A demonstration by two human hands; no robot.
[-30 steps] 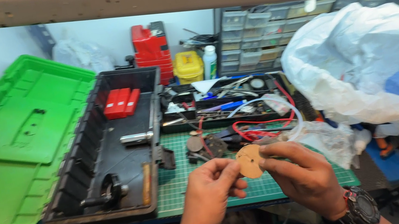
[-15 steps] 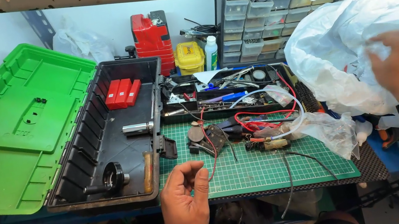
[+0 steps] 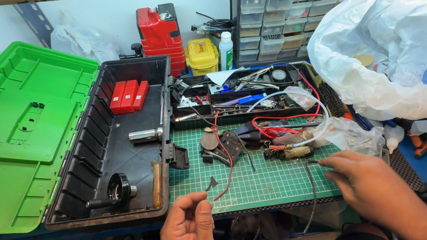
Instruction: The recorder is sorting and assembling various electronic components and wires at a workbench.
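We note a small dark triangular scrap (image 3: 211,183) at the near edge of the green cutting mat (image 3: 270,183), just off the fingertips of our left hand (image 3: 188,235); it is thin, flat and pointed, and we cannot tell whether the fingers pinch it or whether it lies on the mat just beyond them. The left hand is loosely curled, thumb and forefinger drawn close together, the posture of fine handling. Beside the scrap a red wire (image 3: 225,164) runs up the mat. Our right hand (image 3: 372,189) lies low over the mat's right edge, fingers extended and nearly flat, its tips touching or just short of a thin black wire (image 3: 312,190) that trails off the front of the bench; we see nothing gripped in it. Further up the mat sits a cluster of small parts: a brown disc (image 3: 209,140), dark pliers-like tools (image 3: 229,147), a coil of clear tubing (image 3: 312,121) and a crumpled clear bag (image 3: 352,137), kept within reach of both hands. To the left stands an open toolbox (image 3: 114,148) with its green lid (image 3: 14,136) thrown back, holding red cases (image 3: 128,95), a metal socket (image 3: 145,134) and a wooden-handled tool (image 3: 156,183). To the right a large white plastic sack (image 3: 387,50) takes up the bench; behind it are small-parts drawers (image 3: 277,16)
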